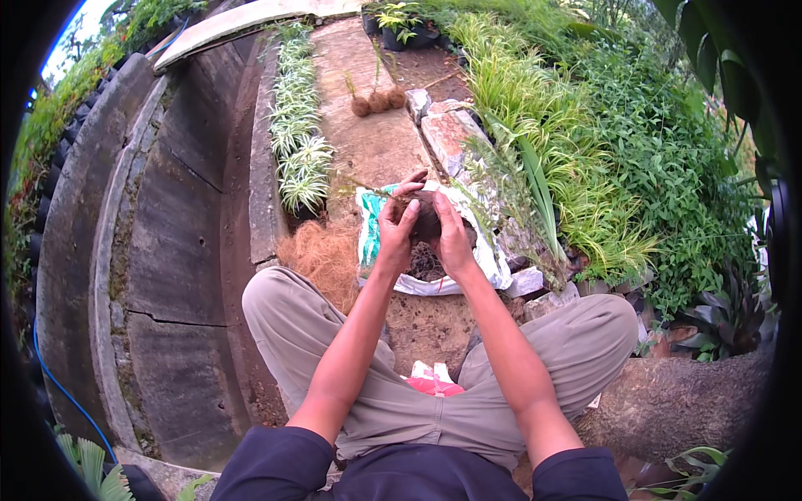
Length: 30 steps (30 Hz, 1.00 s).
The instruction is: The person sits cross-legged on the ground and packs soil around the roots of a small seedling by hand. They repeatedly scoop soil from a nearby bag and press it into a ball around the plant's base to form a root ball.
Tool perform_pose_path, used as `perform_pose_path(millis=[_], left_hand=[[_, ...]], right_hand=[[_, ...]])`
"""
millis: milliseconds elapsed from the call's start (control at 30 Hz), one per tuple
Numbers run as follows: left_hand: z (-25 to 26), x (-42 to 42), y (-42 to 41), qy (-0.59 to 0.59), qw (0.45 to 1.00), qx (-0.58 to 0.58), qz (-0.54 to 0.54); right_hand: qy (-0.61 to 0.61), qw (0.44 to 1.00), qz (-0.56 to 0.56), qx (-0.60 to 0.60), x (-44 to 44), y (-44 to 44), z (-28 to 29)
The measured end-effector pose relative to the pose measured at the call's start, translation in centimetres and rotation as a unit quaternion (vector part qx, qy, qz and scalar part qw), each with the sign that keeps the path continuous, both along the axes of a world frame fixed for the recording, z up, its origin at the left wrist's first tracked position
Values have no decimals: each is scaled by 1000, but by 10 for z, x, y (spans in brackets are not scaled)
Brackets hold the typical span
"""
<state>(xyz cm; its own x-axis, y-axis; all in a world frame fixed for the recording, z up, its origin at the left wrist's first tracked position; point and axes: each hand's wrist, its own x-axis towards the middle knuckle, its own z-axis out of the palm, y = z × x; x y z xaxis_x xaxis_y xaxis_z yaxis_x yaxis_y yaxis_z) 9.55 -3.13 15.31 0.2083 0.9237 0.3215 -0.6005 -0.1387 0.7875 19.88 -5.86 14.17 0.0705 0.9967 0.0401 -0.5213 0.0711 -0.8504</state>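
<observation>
A dark ball of soil (426, 216) is cupped between my left hand (399, 228) and my right hand (452, 235), above a white and green plastic sack (497, 266) that holds dark soil (425, 262). A thin plant stem (369, 188) sticks out to the left from the ball. Beside the sack on the left lies a heap of brown coconut fiber (319, 257). Farther ahead, several fiber-wrapped root balls (378, 101) with small shoots stand on the concrete slab (351, 144).
A deep concrete channel (182, 250) runs along the left, edged by a row of spider plants (304, 156). Rough stones (451, 134), cut leafy stems (520, 200) and dense grassy plants (564, 156) line the right. A thick log (683, 401) lies beside my right knee.
</observation>
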Motion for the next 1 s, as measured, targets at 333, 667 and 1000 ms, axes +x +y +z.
perform_pose_path(millis=[333, 667, 1000], left_hand=[[-21, 14, -1, -37, 997, -58, 25], [-14, 11, 0, 11, 999, -23, 19], [-32, 11, 2, 95, 992, -3, 77]], right_hand=[[-90, 994, -60, -36, -4, -9, -3], [-121, 985, -119, 8, -12, -8, 4], [-101, 992, -77, 3, -11, -7, -13]])
